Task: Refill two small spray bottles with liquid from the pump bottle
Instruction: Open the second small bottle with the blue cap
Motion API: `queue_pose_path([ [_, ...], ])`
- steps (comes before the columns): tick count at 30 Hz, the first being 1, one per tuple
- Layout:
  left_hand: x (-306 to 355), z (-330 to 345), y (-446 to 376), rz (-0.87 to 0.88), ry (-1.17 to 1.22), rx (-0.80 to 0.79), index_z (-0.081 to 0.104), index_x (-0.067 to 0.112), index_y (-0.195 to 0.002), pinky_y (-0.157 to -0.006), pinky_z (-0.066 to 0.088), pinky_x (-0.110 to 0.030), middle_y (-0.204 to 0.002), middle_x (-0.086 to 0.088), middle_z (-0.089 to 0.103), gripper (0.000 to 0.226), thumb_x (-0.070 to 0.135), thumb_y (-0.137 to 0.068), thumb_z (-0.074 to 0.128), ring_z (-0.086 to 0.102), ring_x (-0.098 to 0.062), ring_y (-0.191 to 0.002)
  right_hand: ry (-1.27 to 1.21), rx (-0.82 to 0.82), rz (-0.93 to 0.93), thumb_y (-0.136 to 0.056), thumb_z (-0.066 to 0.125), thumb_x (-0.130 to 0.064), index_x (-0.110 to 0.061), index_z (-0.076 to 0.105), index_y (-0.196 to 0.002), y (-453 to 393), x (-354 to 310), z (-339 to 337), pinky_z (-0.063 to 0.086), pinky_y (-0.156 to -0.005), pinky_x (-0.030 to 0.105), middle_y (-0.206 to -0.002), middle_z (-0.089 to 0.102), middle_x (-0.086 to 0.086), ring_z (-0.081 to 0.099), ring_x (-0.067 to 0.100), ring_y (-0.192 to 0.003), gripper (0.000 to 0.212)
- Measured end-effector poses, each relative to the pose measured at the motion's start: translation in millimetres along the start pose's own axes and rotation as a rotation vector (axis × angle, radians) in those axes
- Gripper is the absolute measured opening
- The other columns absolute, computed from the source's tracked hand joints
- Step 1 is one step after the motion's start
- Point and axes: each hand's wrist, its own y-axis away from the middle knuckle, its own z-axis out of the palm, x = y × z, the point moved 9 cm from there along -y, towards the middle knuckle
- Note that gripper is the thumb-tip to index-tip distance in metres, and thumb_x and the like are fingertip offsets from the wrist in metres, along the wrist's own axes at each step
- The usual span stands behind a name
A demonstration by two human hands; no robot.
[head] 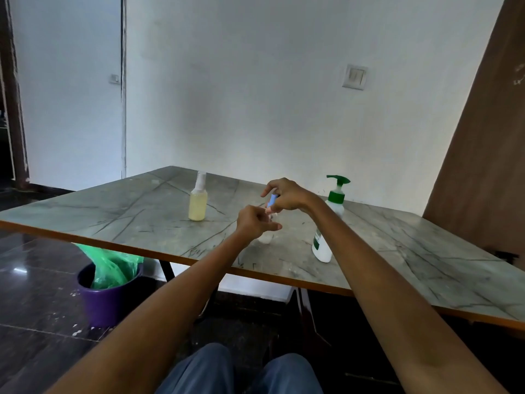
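A: Where's the bottle being worked on?

B: Centre of the table [119, 223]. The small clear spray bottle [268, 237] stands there; the left hand [255, 223] curls round its body to steady it, while the right hand [287, 196] pinches its blue spray top [272, 201], probably twisting it.

A: And the others?

B: A second spray bottle [198, 201], yellowish liquid inside, stands apart at ten o'clock. The pump bottle [329, 223], green-topped, waits near at three o'clock, partly behind the right forearm, handy for dispensing.

A: Beyond?

B: A purple bin [105, 300] at eight o'clock, below.
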Motion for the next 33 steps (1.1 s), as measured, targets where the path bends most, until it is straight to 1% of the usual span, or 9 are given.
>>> queue_pose_path([
  [3,-1.9,-0.9,1.1,-0.006,0.013,0.002,0.066,-0.003,-0.085,-0.055,0.034,-0.015,-0.059,0.004,0.048,0.027,0.019,-0.073,0.076,0.044,-0.008,-0.056,-0.001,-0.044,-0.003,-0.078,0.066,0.003,-0.009,0.056,-0.119,0.5,-3.7,0.7,0.051,-0.077,0.027,-0.095,0.059,0.012,0.058,0.022,-0.085,0.044],
  [9,-4.4,0.4,1.1,-0.048,0.044,-0.01,0.065,-0.006,-0.095,-0.059,0.038,-0.016,-0.069,-0.002,0.054,0.034,0.019,-0.074,0.076,0.05,-0.014,-0.068,0.024,0.044,0.01,-0.079,0.073,-0.013,-0.005,0.055,-0.119,0.1,-3.1,-8.0,0.049,-0.06,0.017,-0.097,0.056,0.01,0.057,0.014,-0.067,0.045],
  [14,-5.9,1.2,0.0,-0.06,0.051,-0.013,0.066,-0.006,-0.098,-0.059,0.036,-0.015,-0.076,-0.005,0.056,0.035,0.02,-0.075,0.075,0.048,-0.009,-0.064,0.012,-0.062,-0.009,-0.08,0.061,0.005,-0.008,0.051,-0.125,1.2,-8.3,-0.9,0.051,-0.09,0.037,-0.112,0.063,0.021,0.061,0.029,-0.101,0.048],
  [19,-5.5,1.4,1.3,-0.069,0.054,-0.015,0.065,-0.004,-0.095,-0.06,0.038,-0.014,-0.078,-0.006,0.057,0.032,0.019,-0.075,0.075,0.052,-0.014,-0.072,0.09,0.011,0.031,-0.08,0.071,-0.015,-0.009,0.05,-0.125,0.1,-6.0,-4.3,0.05,-0.065,0.02,-0.108,0.051,0.01,0.055,0.02,-0.087,0.049],
  [21,-4.7,1.7,1.5,-0.071,0.053,-0.024,0.064,0.001,-0.09,-0.058,0.036,-0.014,-0.076,-0.004,0.056,0.027,0.019,-0.074,0.075,0.05,-0.011,-0.067,0.068,-0.019,0.042,-0.081,0.068,-0.007,-0.008,0.05,-0.125,0.7,-4.0,-1.8,0.051,-0.068,0.023,-0.104,0.053,0.011,0.056,0.02,-0.086,0.047],
  [24,-5.1,2.2,1.5,-0.077,0.058,-0.039,0.063,0.006,-0.084,-0.059,0.036,-0.015,-0.077,-0.005,0.057,0.02,0.02,-0.075,0.075,0.052,-0.014,-0.072,0.034,-0.089,0.025,-0.079,0.06,0.006,-0.011,0.049,-0.127,1.1,-6.9,2.0,0.05,-0.086,0.035,-0.099,0.06,0.012,0.057,0.022,-0.093,0.052],
  [27,-6.0,2.8,1.0,-0.071,0.044,-0.033,0.054,0.015,-0.066,-0.06,0.037,-0.015,-0.069,0.0,0.054,0.022,0.02,-0.075,0.074,0.05,-0.013,-0.07,0.047,-0.022,0.03,-0.081,0.066,-0.007,-0.015,0.048,-0.127,1.9,-7.1,-4.3,0.05,-0.074,0.028,-0.104,0.054,0.01,0.055,0.023,-0.095,0.051],
  [29,-6.5,2.6,0.7,-0.068,0.04,-0.022,0.054,0.014,-0.066,-0.06,0.037,-0.015,-0.073,-0.003,0.056,0.023,0.02,-0.075,0.075,0.05,-0.012,-0.07,0.077,0.035,0.032,-0.082,0.069,-0.017,-0.011,0.047,-0.128,3.5,-6.2,-6.6,0.047,-0.063,0.02,-0.105,0.048,0.007,0.052,0.02,-0.091,0.052],
  [33,-5.6,3.5,-0.3,-0.063,0.046,-0.033,0.061,0.007,-0.077,-0.057,0.034,-0.016,-0.066,0.0,0.053,0.019,0.02,-0.075,0.075,0.044,-0.007,-0.057,0.057,-0.012,0.026,-0.082,0.063,-0.002,-0.01,0.047,-0.128,2.9,-2.9,0.1,0.051,-0.073,0.026,-0.114,0.055,0.017,0.055,0.022,-0.093,0.049],
])
